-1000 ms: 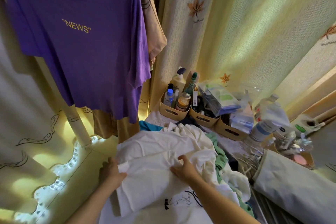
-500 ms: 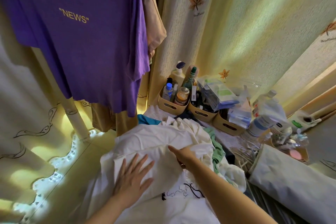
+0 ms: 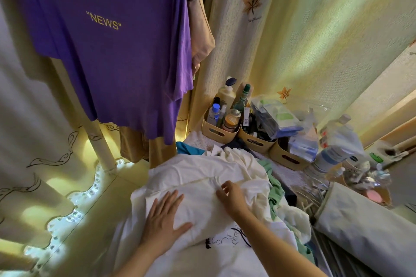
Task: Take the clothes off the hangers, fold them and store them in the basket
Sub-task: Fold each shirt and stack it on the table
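Centrally, a white cotton T-shirt with a black line drawing (image 3: 202,186) lies atop a heap of clothes (image 3: 275,189). The left hand (image 3: 163,216) presses it flat, fingers spread. The right hand (image 3: 231,195) touches its fold with curled fingers; a pinch cannot be confirmed. A purple "NEWS" T-shirt (image 3: 117,51) hangs upper left.

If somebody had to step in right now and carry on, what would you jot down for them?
Left hand: flat, pressing the white T-shirt.
Right hand: fingers curled at its fold; pinching or not, I cannot tell.
The shirt lies partly folded on a heap of clothes.
The purple NEWS T-shirt and a beige garment behind it hang, not yet taken down.
Left: finish this fold, take those down, fold, store. No clothes basket clearly in view.
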Demonstrator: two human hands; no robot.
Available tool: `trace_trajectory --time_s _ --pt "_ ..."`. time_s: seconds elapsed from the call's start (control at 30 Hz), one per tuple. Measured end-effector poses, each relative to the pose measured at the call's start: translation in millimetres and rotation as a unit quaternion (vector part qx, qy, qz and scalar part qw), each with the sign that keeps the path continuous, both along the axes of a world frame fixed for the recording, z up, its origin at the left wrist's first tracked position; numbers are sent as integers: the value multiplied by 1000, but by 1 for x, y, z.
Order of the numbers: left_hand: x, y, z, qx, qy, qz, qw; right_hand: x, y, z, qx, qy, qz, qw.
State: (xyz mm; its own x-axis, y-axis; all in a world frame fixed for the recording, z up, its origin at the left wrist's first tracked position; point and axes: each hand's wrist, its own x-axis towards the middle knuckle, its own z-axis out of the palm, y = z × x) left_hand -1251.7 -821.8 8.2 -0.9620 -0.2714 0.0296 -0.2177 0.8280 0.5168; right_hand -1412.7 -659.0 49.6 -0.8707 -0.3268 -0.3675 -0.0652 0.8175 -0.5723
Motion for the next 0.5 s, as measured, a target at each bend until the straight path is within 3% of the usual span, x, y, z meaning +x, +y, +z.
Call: trace_trajectory --time_s 0.1,0.2,0.27,0.37,0.5 --pt "9 -4 2 76 25 39 996 12 13 2 56 -43 13 997" --pt "20 -4 7 92 92 109 985 21 27 3 17 -123 -12 992" --pt "22 0 8 63 80 123 987 20 30 4 -25 -191 -61 979" --pt "16 0 5 71 8 120 990 18 31 4 -107 -326 -123 931" --pt "6 -11 13 106 -33 85 990 23 22 9 -96 -308 -136 937"
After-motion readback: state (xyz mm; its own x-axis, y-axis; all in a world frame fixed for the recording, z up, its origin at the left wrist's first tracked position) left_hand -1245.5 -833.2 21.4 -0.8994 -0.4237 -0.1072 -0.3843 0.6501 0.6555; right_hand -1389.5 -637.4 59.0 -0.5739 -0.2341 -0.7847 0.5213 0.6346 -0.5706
